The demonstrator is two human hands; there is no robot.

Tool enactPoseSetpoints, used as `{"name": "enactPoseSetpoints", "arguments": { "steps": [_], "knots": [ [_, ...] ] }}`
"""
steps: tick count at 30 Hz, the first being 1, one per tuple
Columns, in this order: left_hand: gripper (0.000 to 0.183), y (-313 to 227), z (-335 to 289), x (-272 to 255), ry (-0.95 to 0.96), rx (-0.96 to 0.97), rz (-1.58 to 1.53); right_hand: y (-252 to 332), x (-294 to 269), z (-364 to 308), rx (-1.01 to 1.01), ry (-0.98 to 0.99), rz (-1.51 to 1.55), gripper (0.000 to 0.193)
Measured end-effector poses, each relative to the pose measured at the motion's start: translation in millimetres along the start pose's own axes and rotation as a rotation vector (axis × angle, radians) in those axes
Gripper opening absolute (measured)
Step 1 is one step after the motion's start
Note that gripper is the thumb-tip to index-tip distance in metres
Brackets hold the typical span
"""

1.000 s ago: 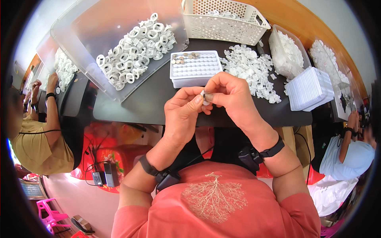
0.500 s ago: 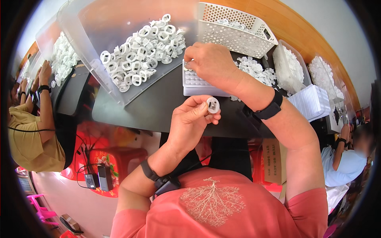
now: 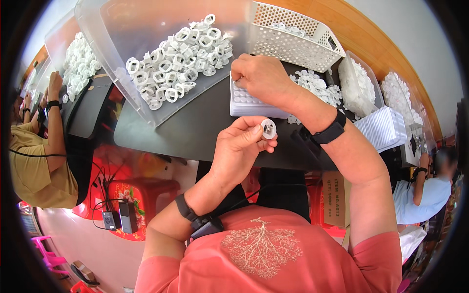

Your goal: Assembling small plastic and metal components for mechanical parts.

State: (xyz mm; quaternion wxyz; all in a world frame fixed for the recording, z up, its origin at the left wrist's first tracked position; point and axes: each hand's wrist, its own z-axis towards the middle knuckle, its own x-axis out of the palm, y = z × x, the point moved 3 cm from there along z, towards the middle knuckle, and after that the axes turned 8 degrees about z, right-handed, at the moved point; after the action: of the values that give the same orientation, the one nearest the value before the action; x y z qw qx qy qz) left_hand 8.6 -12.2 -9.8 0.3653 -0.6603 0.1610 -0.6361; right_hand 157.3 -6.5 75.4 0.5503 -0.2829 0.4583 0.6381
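Between the thumb and fingers of my left hand is a round white plastic part with a dark cut-out in its face. I hold it above the front of the dark table. My right hand reaches over the white tray, which carries rows of small round pieces. Its fingers are pinched together at the tray's far left corner, and what they hold, if anything, is hidden by the hand. A clear bin at the left holds a heap of similar white parts.
A perforated white basket stands at the back. Loose white pieces lie right of the tray, near a filled clear tub and stacked white trays. A cardboard box is below. Other people work at both sides.
The view has shifted slightly, so the table and bins sit a little further right. My left hand still holds the white part, now turned slightly. My right hand stays at the tray's corner.
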Motion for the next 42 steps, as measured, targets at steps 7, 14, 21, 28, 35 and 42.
{"name": "enactPoseSetpoints", "arguments": {
  "steps": [7,14,21,28,35,42],
  "knots": [
    [0.028,-2,-1,-5,0.012,0.039,-0.018,34,-41,-46,-0.102,-0.241,0.088,0.004],
    [0.028,-1,2,-1,-0.007,0.034,0.052,47,-31,-121,0.002,-0.476,0.241,0.013],
    [0.031,-2,-1,8,-0.095,0.048,0.154,46,-25,-131,0.073,-0.48,0.492,0.011],
    [0.031,0,-1,7,-0.1,0.054,0.203,38,-15,-136,0.246,-0.407,0.915,0.006],
    [0.032,1,-2,11,-0.138,0.066,0.211,38,-10,-134,0.486,-0.43,1.245,0.008],
    [0.026,-1,-3,11,-0.147,0.097,0.21,38,-10,-129,0.601,-0.438,1.469,0.008]
  ]
}}
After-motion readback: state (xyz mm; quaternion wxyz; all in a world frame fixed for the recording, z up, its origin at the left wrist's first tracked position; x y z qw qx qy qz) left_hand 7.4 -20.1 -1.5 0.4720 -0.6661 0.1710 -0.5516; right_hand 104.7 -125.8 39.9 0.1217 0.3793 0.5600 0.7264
